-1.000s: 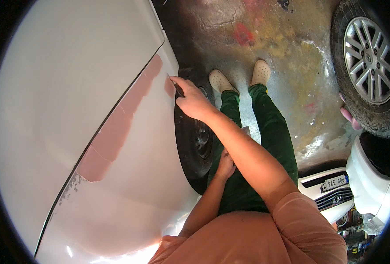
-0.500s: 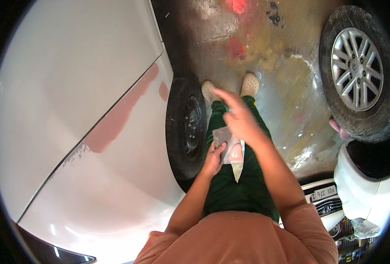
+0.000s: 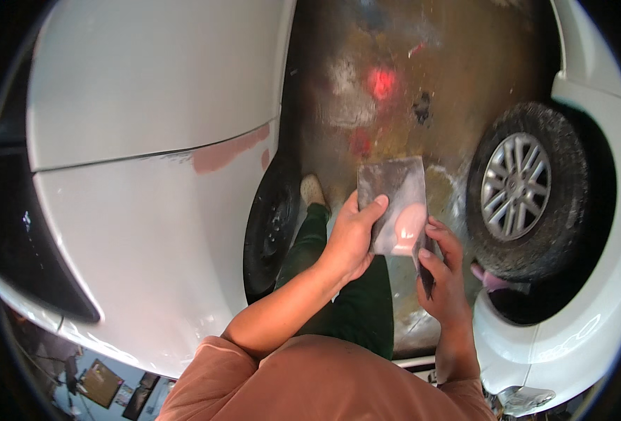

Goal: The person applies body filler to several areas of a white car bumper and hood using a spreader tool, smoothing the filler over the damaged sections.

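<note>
- The left hand (image 3: 352, 238) grips a flat grey plate (image 3: 387, 179) by its left edge, thumb pressed on the upper face; the fingers underneath are mostly hidden.
- A smooth, rounded dab of pink paste (image 3: 410, 223) sits on the plate's lower right part — near the right edge, clear of the left thumb.
- The right hand (image 3: 447, 281) is closed around a thin dark spreader (image 3: 427, 281), thumb and fingers pinching it at the plate's right side; whether its edge touches the paste, I cannot tell.
- Both hands meet in front of the body, the plate between them and above the floor (image 3: 464, 70).
- On the left stands a white car body (image 3: 149, 77), crossed by a narrow dark seam (image 3: 149, 160).
- Just beside that seam lies a long pink patch (image 3: 226, 154), with grey marks at its left end; a smaller pink patch (image 3: 265, 159) lies near the wheel arch, apart from the long 1.
- Below that arch shows a dark tyre (image 3: 258, 238), and next to it 1 pale shoe (image 3: 312, 188) under dark green trousers (image 3: 359, 302).
- On the right, a silver spoked wheel (image 3: 516, 184) sits under a 2nd white vehicle (image 3: 570, 337).
- The floor bears stains — including a bright red spot (image 3: 382, 83).
</note>
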Tool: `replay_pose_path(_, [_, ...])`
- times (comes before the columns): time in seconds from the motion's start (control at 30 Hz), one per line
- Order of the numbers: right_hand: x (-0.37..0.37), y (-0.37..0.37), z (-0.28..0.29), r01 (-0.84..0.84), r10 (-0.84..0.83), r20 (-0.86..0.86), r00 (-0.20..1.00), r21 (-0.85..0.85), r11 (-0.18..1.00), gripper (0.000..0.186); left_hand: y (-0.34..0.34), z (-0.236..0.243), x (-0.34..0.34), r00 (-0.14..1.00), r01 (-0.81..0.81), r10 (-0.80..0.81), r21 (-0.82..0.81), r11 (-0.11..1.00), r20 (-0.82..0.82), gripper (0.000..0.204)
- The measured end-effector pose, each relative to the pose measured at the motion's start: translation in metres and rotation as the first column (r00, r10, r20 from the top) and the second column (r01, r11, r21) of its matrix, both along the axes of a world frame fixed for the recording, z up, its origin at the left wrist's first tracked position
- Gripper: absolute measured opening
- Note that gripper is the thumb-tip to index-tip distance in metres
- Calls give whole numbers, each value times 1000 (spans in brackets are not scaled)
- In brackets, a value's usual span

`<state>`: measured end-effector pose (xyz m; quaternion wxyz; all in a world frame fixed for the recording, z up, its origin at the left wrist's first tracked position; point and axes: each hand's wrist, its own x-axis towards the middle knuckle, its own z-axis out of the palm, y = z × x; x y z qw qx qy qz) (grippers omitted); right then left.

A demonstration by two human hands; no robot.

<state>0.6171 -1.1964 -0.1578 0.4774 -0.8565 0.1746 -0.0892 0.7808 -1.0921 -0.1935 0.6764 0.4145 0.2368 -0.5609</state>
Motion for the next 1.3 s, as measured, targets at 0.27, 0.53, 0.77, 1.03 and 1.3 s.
replay_pose_path(0.27, [-46, -46, 124, 74, -145, -127, 981, -449, 890, 63, -12, 172, 14, 889, -110, 194, -219, 970, 414, 35])
replay_pose_path(0.53, [21, -22, 311, 108, 133, 219, 967, -818, 565, 48, -4, 313, 21, 401, -183, 527, -499, 847, 749, 36])
replay_pose_path(0.77, [32, -5, 344, 208, 224, 341, 913, -861, 463, 46, 20, 360, 10, 109, -71, 652, -648, 758, 751, 37])
replay_pose_path(1.03, [51, 24, 313, -157, 307, 151, 940, -607, 779, 57, 58, 372, 41, 17, -302, 523, -494, 815, 852, 42])
replay_pose_path(1.3, [65, 61, 181, 25, -331, 16, 944, 992, 120, 69, 110, 446, 204, 165, -3, 391, -396, 918, 905, 38])
